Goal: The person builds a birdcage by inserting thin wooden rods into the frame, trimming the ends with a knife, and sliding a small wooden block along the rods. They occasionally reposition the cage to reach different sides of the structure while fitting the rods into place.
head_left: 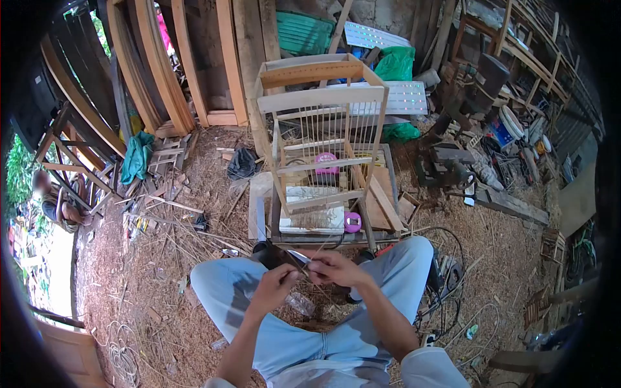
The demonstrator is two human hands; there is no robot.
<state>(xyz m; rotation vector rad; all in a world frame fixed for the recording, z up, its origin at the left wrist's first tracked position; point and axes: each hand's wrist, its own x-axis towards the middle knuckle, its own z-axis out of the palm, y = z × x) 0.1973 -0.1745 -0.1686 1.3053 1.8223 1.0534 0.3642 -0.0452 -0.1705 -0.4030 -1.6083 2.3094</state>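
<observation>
I sit with bent knees and both hands together in front of my lap. My right hand [333,268] is closed on a knife [298,257], whose bright blade points up and to the left. My left hand [277,286] is closed beside it, its fingers pinching what looks like a thin strip, mostly hidden. Just beyond my hands stands a wooden frame [320,100] with thin upright rods, resting on a low work surface. A pink tape measure [352,222] lies by its base, and a round pink object [326,163] shows through the rods.
Wood shavings and thin strips [213,227] litter the ground. Cables [460,258] lie right of my knee. Planks [511,205] and tools crowd the right side. Tall curved timbers [145,64] lean at the back left. Another person [63,205] sits at the far left.
</observation>
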